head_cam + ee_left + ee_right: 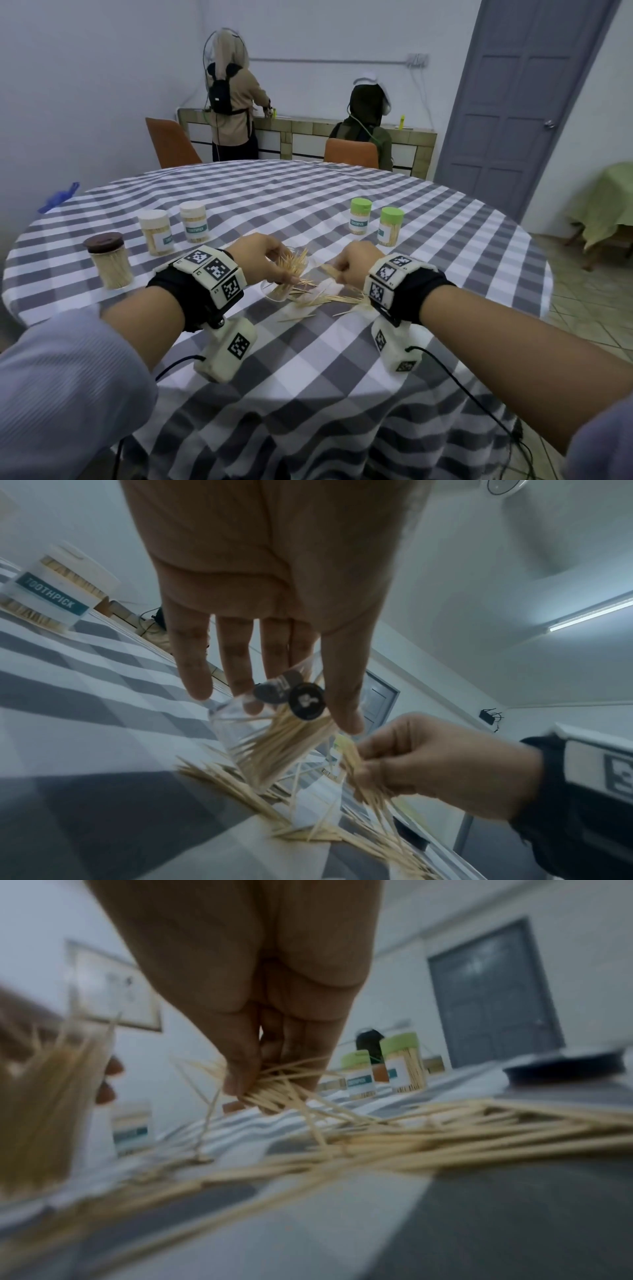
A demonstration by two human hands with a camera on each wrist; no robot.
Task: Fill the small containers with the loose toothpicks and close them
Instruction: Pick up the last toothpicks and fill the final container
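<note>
Left hand (pixel 263 257) grips tilted clear plastic container (pixel 270 723); right hand (pixel 356 263) pinches bunch of pale wooden toothpicks (pixel 274 1093).

Container is half-filled with toothpicks, leaning with its mouth toward the right hand, base near the grey-and-white checked tablecloth (pixel 308 205); left fingers (pixel 192 664) and thumb curl round its wall. Right hand is just right of it, fingers closed on the bunch (count not readable, wrist view blurred). Loose toothpick pile (pixel 329 298) lies on the cloth beneath and between both hands, at the near middle of the table. Closed jars, all full: brown-lidded jar (pixel 109 260) near left, two white-lidded jars (pixel 156 231) farther left, two green-lidded jars (pixel 359 219) far right. Dark round lid (pixel 565 1064) rests on the cloth to the right.
</note>
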